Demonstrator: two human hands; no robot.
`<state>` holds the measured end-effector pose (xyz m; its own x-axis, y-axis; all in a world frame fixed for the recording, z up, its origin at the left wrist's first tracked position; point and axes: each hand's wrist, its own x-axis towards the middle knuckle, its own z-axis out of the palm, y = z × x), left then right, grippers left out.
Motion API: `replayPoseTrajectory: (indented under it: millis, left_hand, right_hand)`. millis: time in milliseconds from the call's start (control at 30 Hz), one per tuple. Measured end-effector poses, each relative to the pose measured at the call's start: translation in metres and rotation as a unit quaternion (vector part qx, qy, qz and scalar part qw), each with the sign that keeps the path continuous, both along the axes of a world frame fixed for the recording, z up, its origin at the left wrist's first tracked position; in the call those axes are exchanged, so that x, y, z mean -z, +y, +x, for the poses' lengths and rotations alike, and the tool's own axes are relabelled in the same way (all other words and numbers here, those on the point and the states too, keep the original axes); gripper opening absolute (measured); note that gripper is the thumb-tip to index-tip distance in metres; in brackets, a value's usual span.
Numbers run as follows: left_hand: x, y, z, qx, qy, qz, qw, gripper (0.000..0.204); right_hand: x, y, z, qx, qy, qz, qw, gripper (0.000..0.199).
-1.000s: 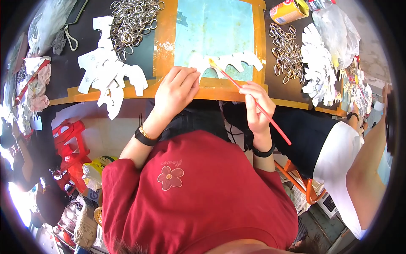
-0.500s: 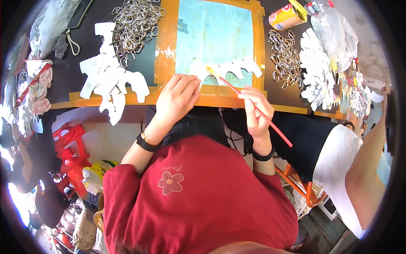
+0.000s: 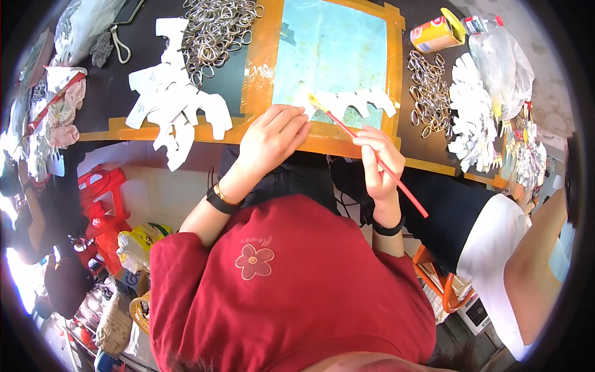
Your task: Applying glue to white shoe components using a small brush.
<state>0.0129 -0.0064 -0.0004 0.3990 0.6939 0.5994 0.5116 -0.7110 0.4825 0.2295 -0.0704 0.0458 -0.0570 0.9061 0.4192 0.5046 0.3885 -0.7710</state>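
Observation:
My right hand [image 3: 381,162] is closed on a thin brush [image 3: 406,190] with a red handle. Its yellowish tip rests on a row of white cut-out pieces [image 3: 350,102] with curved notches, lying along the near part of a pale blue sheet [image 3: 334,53]. At the left end of that row is my left hand [image 3: 276,137], fingers bent and pressed together. Its fingertips meet the near edge of the white piece and are partly hidden.
Left of the sheet lie stacked white cut-outs [image 3: 164,93] and a heap of metal rings [image 3: 217,31]. More metal rings [image 3: 429,93], a fanned white stack [image 3: 471,115] and a yellow-lidded can [image 3: 437,34] are at the right. Orange-brown tape [image 3: 260,62] frames the sheet. Someone's arm [image 3: 536,273] is close on the right.
The view has swung slightly, so the table appears farther right. Relative to the white pieces, the brush tip has shifted a little left. Both hands keep nearly the same pose.

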Motion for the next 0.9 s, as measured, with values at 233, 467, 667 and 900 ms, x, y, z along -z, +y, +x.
replayPoseTrajectory:
  millis: [233, 467, 667, 900]
  left_hand:
    - [-0.001, -0.001, -0.001, -0.012, 0.000, -0.007, 1.000, 0.016]
    - [-0.003, -0.001, 0.000, -0.009, 0.005, -0.004, 1.000, 0.016]
    - [-0.001, -0.001, 0.000, -0.012, 0.002, -0.009, 1.000, 0.015]
    - [0.000, -0.001, 0.000, -0.015, -0.006, 0.001, 1.000, 0.016]
  right_hand:
    - [0.003, 0.002, -0.006, 0.017, -0.005, -0.001, 1.000, 0.010]
    - [0.002, 0.006, -0.015, 0.042, -0.005, -0.014, 0.999, 0.008]
    - [0.000, 0.002, -0.010, 0.023, 0.010, 0.008, 1.000, 0.009]
    - [-0.006, 0.003, -0.010, 0.000, -0.005, 0.008, 1.000, 0.010]
